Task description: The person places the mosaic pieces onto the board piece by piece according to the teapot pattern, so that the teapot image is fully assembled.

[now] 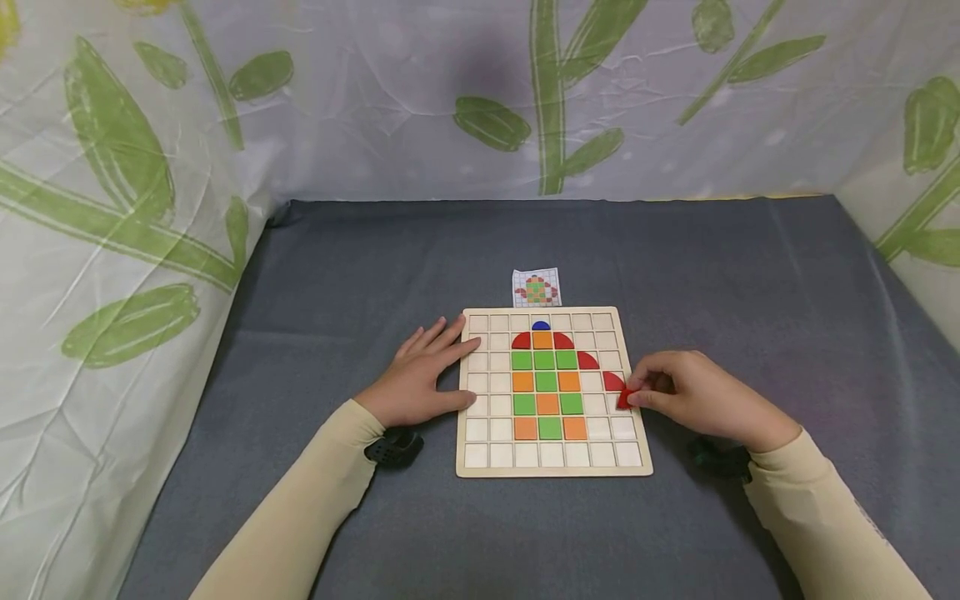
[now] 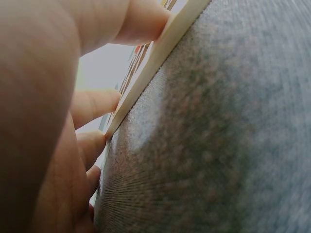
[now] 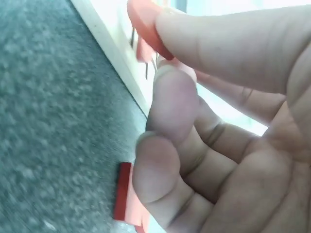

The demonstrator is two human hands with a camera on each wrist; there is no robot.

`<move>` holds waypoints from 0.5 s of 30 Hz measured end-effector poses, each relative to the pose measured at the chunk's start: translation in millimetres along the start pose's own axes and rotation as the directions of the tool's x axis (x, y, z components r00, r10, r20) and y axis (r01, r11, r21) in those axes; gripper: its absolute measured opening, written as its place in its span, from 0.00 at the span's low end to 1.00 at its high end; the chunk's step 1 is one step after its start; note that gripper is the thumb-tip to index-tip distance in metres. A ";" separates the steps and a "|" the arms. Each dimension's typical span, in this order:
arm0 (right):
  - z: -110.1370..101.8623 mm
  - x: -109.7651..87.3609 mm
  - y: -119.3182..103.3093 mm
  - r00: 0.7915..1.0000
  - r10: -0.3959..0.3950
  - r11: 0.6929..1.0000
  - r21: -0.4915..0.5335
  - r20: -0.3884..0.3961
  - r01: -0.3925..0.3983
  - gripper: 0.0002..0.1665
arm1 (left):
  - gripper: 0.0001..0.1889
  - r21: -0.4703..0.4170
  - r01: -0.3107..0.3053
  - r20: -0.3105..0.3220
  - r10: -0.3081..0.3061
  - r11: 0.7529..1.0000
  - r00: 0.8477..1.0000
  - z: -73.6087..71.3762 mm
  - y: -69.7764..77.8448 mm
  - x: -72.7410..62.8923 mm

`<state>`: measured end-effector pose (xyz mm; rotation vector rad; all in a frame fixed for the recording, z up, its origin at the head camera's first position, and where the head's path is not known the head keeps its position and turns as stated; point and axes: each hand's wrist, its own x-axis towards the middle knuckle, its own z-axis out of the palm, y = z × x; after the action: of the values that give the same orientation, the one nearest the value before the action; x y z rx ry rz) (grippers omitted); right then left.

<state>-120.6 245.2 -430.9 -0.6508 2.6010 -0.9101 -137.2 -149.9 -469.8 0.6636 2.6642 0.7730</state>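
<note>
A wooden grid board [image 1: 552,472] lies on the cloth, its middle columns filled with green and orange square tiles. Above these sit a blue half-round tile [image 1: 541,326] and red quarter-round tiles, with more red ones stepping down the right side, the lowest being a red tile [image 1: 612,381]. My right hand [image 1: 693,396] pinches another red tile [image 3: 145,24] between thumb and finger over the board's right edge. Fingers spread, my left hand [image 1: 420,375] rests along the board's left edge, its thumb and fingertips touching the frame.
Just behind the board lies a small picture card [image 1: 537,288] printed with a coloured grid pattern. In the right wrist view, red pieces [image 3: 127,199] lie on the dark cloth [image 1: 375,267] beside the board, partly hidden by the fingers. A leaf-patterned curtain [image 1: 375,108] hangs behind the table.
</note>
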 end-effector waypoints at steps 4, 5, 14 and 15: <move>5.4 2.8 -1.2 1.000 0.003 1.000 -0.009 0.016 -0.003 0.04 | 0.43 -0.001 0.000 0.000 0.000 1.000 1.000 -0.1 0.6 0.2; 6.8 3.3 -1.3 1.000 0.005 1.000 -0.009 0.015 -0.005 0.05 | 0.43 -0.002 0.000 0.001 0.000 1.000 1.000 -0.1 0.7 0.2; 15.2 6.7 -0.2 0.999 -0.010 0.999 -0.050 -0.040 0.008 0.08 | 0.44 -0.003 0.007 0.004 -0.007 1.000 1.000 -0.3 1.3 0.1; 15.7 6.8 0.2 0.999 -0.017 0.998 -0.054 -0.046 0.015 0.08 | 0.44 -0.002 0.007 0.003 -0.007 1.000 1.000 -0.1 1.2 0.3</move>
<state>-119.8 234.0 -443.7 -0.6730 2.6733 -0.8722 -137.1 -148.9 -469.1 0.6542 2.6608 0.7724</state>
